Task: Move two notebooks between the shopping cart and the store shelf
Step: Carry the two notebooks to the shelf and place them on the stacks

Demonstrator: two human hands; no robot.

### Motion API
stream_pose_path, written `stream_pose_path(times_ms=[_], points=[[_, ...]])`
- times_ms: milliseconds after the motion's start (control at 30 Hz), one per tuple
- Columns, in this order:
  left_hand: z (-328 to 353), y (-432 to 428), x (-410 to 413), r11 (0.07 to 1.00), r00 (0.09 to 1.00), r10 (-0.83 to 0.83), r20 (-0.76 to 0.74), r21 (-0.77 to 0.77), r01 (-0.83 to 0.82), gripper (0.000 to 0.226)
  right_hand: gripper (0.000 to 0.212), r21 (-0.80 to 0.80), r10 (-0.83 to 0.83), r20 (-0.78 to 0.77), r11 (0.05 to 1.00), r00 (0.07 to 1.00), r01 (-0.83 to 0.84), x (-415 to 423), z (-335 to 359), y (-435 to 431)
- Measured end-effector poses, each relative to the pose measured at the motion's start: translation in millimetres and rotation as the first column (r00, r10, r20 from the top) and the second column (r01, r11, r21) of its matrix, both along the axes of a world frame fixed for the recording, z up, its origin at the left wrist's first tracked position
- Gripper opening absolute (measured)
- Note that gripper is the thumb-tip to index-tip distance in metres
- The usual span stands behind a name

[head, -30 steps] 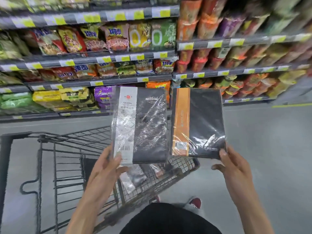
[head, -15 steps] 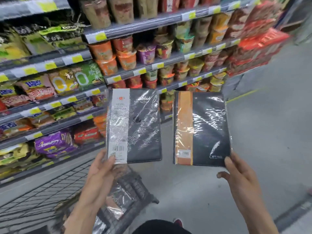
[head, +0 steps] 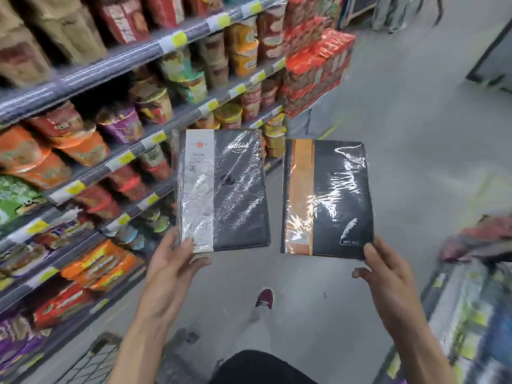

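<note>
I hold two shrink-wrapped dark notebooks upright in front of me. My left hand (head: 173,261) grips the lower left corner of the notebook with a white band (head: 221,189). My right hand (head: 383,268) grips the lower right corner of the notebook with an orange band (head: 327,198). The two notebooks are side by side with a small gap between them, above the aisle floor. Only a corner of the wire shopping cart (head: 91,361) shows at the bottom left, below my left forearm.
Store shelves (head: 155,139) of snack bags and cup noodles run along the left, with stacked red boxes (head: 313,70) at the far end. Another blurred shelf (head: 471,314) stands at the lower right. Grey aisle floor lies ahead; my red shoe (head: 264,297) is below.
My view has swung right, away from the cart, which has slid almost out of frame at bottom left. Both hands keep the same grip on the notebooks; a shelf has appeared at the right.
</note>
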State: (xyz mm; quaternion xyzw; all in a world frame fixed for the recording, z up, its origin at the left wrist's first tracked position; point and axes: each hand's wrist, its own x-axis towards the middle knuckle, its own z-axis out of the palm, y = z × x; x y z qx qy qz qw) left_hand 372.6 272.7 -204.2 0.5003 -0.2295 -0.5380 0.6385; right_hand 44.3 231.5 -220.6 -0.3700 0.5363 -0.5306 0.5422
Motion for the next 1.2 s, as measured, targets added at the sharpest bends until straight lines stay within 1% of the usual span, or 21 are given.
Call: stream_pose_path(times_ms=[33, 67, 133, 167, 200, 267, 367, 400, 433, 533, 567, 600, 667, 700, 767, 800, 900, 933, 967, 1067, 1200], points=[[-1.7, -20.8, -2.2, 0.999, 0.999, -0.043, -0.003, -0.001, 0.043, 0.032, 0.023, -0.002, -0.028, -0.001, 1.0, 1.0, 0.028, -4.5, -1.1, -11.9], [-1.6, -42.4, -5.3, 0.997, 0.997, -0.076, 0.001, 0.002, 0.076, 0.045, 0.024, -0.006, -0.041, -0.012, 0.999, 0.999, 0.041, -9.4, -2.2, -24.1], [-3.7, -86.4, -10.9, 0.986, 0.987, -0.16, 0.002, 0.036, 0.16, 0.09, 0.028, -0.01, -0.077, -0.032, 0.997, 0.996, 0.077, -20.7, -4.4, -47.1], [-5.2, -109.2, -15.3, 0.98, 0.98, -0.198, -0.003, 0.038, 0.198, 0.101, 0.029, -0.011, -0.11, -0.033, 0.994, 0.993, 0.11, -26.1, -5.1, -58.5], [-5.5, -132.0, -20.5, 0.972, 0.973, -0.231, -0.021, 0.031, 0.232, 0.104, 0.03, -0.013, -0.147, -0.03, 0.989, 0.989, 0.147, -31.0, -6.3, -69.3], [-6.9, -177.7, -34.6, 0.955, 0.954, -0.297, -0.05, 0.01, 0.297, 0.094, 0.029, -0.012, -0.216, -0.018, 0.976, 0.976, 0.216, -38.3, -7.4, -89.5], [-13.5, -240.9, -59.5, 0.915, 0.913, -0.403, -0.055, -0.011, 0.403, 0.056, 0.024, 0.0, -0.334, 0.005, 0.943, 0.943, 0.334, -53.4, -10.7, -114.1], [-13.7, -260.0, -70.3, 0.896, 0.895, -0.444, -0.043, -0.01, 0.444, 0.049, 0.021, 0.003, -0.381, 0.01, 0.925, 0.925, 0.381, -60.0, -10.1, -120.7], [-13.1, -278.3, -82.5, 0.879, 0.878, -0.477, -0.031, -0.008, 0.477, 0.047, 0.018, 0.001, -0.419, 0.011, 0.908, 0.908, 0.419, -67.4, -9.4, -126.7], [-10.8, -324.6, -123.1, 0.831, 0.831, -0.556, -0.025, 0.015, 0.557, 0.054, 0.021, 0.0, -0.503, 0.021, 0.864, 0.864, 0.503, -93.3, -9.8, -139.0], [-9.7, -338.0, -138.2, 0.809, 0.809, -0.587, -0.032, 0.02, 0.588, 0.054, 0.025, 0.005, -0.53, 0.021, 0.848, 0.848, 0.53, -103.0, -10.6, -140.7], [-9.0, -350.9, -153.3, 0.783, 0.783, -0.621, -0.031, 0.022, 0.622, 0.051, 0.042, 0.007, -0.562, 0.027, 0.827, 0.826, 0.562, -113.8, -13.6, -141.9], [-9.5, -374.7, -185.6, 0.721, 0.721, -0.692, -0.032, 0.016, 0.692, 0.047, 0.089, 0.022, -0.624, 0.033, 0.782, 0.781, 0.623, -136.5, -17.6, -143.4], [-9.3, -385.7, -201.8, 0.692, 0.692, -0.721, -0.039, 0.011, 0.722, 0.051, 0.101, 0.03, -0.652, 0.042, 0.758, 0.757, 0.652, -147.6, -19.3, -143.6], [-8.6, -407.4, -236.1, 0.63, 0.63, -0.776, -0.042, 0.014, 0.777, 0.064, 0.102, 0.059, -0.696, 0.05, 0.718, 0.716, 0.694, -169.9, -23.4, -145.0], [-8.5, -417.0, -255.2, 0.599, 0.6, -0.799, -0.04, 0.023, 0.8, 0.062, 0.104, 0.069, -0.721, 0.045, 0.693, 0.692, 0.718, -180.8, -25.0, -145.3], [-10.5, -434.9, -311.9, 0.543, 0.544, -0.839, -0.028, 0.042, 0.839, 0.028, 0.119, 0.097, -0.806, 0.05, 0.591, 0.59, 0.8, -211.2, -33.3, -140.8], [-11.1, -439.7, -329.3, 0.517, 0.518, -0.855, -0.026, 0.039, 0.855, 0.02, 0.119, 0.106, -0.824, 0.061, 0.567, 0.564, 0.817, -219.3, -37.1, -139.2], [-12.3, -443.7, -346.0, 0.481, 0.481, -0.876, -0.016, 0.035, 0.876, 0.019, 0.116, 0.107, -0.839, 0.073, 0.543, 0.538, 0.833, -225.1, -40.2, -137.3], [-14.1, -453.0, -393.4, 0.324, 0.325, -0.946, 0.001, 0.061, 0.944, 0.023, 0.102, 0.132, -0.892, 0.096, 0.451, 0.441, 0.883, -237.2, -47.3, -126.2], [-22.3, -459.2, -451.7, 0.156, 0.16, -0.987, -0.021, 0.113, 0.981, 0.023, 0.061, 0.191, -0.943, 0.113, 0.33, 0.313, 0.925, -243.5, -48.0, -110.8]])
